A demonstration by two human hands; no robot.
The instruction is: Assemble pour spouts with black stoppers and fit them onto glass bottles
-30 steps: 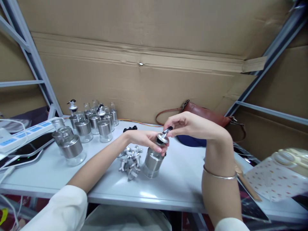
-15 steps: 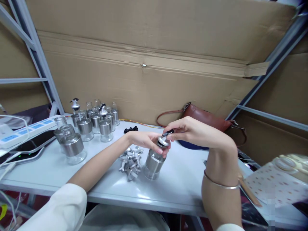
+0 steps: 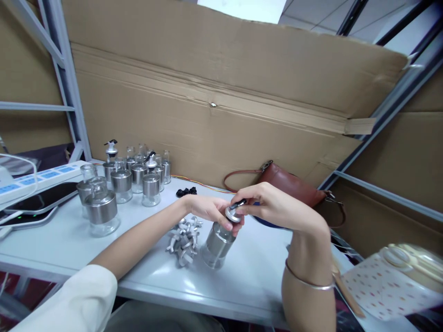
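Note:
A small glass bottle with a steel sleeve (image 3: 216, 244) leans tilted on the white table (image 3: 62, 240). My left hand (image 3: 207, 210) grips its neck, fingers wrapped around it. My right hand (image 3: 268, 210) pinches the silver pourer cap with a black lever (image 3: 234, 212) seated on the bottle's mouth. A pile of loose silver pourer caps (image 3: 183, 237) lies just left of the bottle.
Several similar bottles (image 3: 138, 173) stand at the back left, two with pourers fitted. Small black parts (image 3: 186, 191) lie behind the pile. A brown leather bag (image 3: 294, 184) rests against the cardboard wall. A power strip (image 3: 41, 175) and phones (image 3: 38, 200) are at left, a patterned pouch (image 3: 387, 286) at right.
The camera has tilted up and shifted slightly; both hands stay on the bottle and cap, my right hand lowering a little onto the cap.

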